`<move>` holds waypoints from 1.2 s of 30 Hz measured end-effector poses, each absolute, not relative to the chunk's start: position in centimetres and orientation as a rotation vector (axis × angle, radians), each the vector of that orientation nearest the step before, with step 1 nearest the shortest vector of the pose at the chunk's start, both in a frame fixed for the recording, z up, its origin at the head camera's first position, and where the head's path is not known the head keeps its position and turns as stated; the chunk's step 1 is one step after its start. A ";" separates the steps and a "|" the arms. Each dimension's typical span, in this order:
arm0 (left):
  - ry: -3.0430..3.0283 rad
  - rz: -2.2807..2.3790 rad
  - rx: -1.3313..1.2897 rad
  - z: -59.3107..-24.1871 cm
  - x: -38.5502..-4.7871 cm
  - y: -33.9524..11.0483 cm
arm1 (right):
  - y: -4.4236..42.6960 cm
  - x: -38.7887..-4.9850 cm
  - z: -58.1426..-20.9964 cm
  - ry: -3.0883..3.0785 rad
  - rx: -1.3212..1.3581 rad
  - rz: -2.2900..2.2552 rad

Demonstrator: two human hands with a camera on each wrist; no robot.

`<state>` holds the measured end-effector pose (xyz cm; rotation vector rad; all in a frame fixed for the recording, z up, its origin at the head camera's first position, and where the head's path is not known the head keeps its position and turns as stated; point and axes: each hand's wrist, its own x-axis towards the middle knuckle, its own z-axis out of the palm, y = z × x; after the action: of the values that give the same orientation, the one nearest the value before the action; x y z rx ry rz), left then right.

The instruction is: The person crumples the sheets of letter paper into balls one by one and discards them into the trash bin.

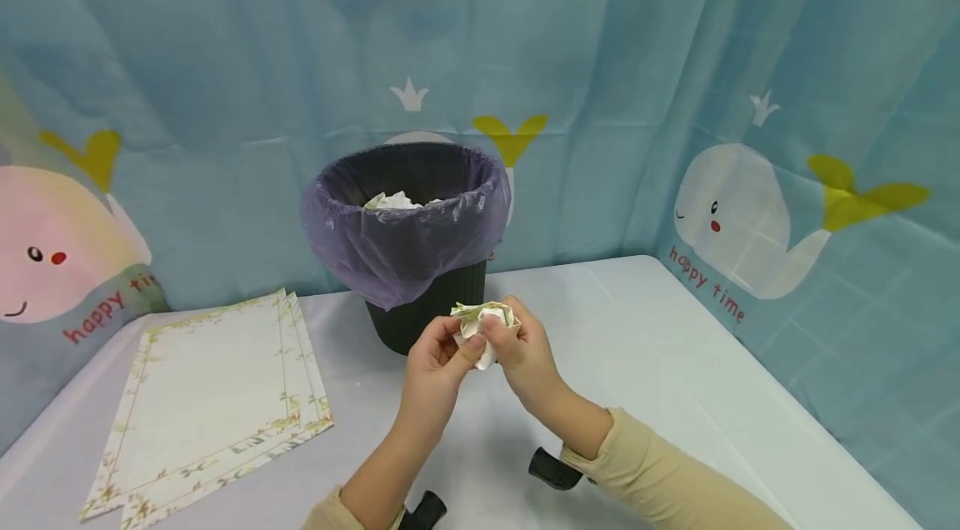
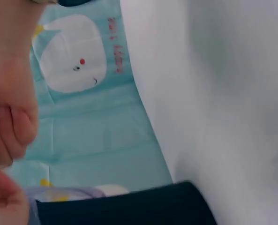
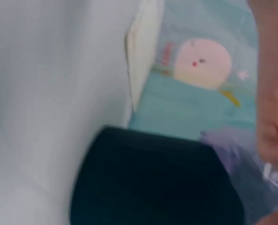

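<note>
A crumpled sheet of paper (image 1: pixel 486 325), white with a green and yellow printed edge, is held between both hands in front of the bin. My left hand (image 1: pixel 441 359) grips its left side, thumb on the near face. From the right, my right hand (image 1: pixel 527 351) grips the same wad, its thumb pressing on top. In the left wrist view the curled fingers of the right hand (image 2: pixel 10 117) show, with part of the left hand (image 2: pixel 5 201) below. The right wrist view catches a hand (image 3: pixel 274 117) only at its edge; the wad cannot be made out there.
Just behind the hands stands a black bin (image 1: pixel 457 288) with a purple liner bag (image 1: pixel 405 251) folded over its rim. Crumpled paper (image 1: pixel 393 201) lies inside it. Flat bordered sheets (image 1: pixel 210 397) are stacked at the left of the white table (image 1: pixel 660 363). A blue curtain (image 1: pixel 600 97) hangs behind.
</note>
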<state>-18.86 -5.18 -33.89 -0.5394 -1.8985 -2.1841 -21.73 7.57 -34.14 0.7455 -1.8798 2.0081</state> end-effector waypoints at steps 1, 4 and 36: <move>-1.958 -2.134 -0.571 -34.0 -18.8 -5.4 | 7.8 -21.7 -33.8 -1.919 0.719 2.006; -2.093 -1.976 -0.664 -34.1 -18.8 -5.9 | 8.3 -21.6 -32.9 -2.024 0.682 2.032; -2.087 -1.718 -0.717 -32.5 -19.6 -7.9 | 10.2 -20.8 -31.9 -2.089 0.983 2.234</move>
<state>-19.60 -7.89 -32.55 -0.7173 -2.0872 -1.7176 -20.82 10.19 -31.94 0.9833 -2.0888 2.2343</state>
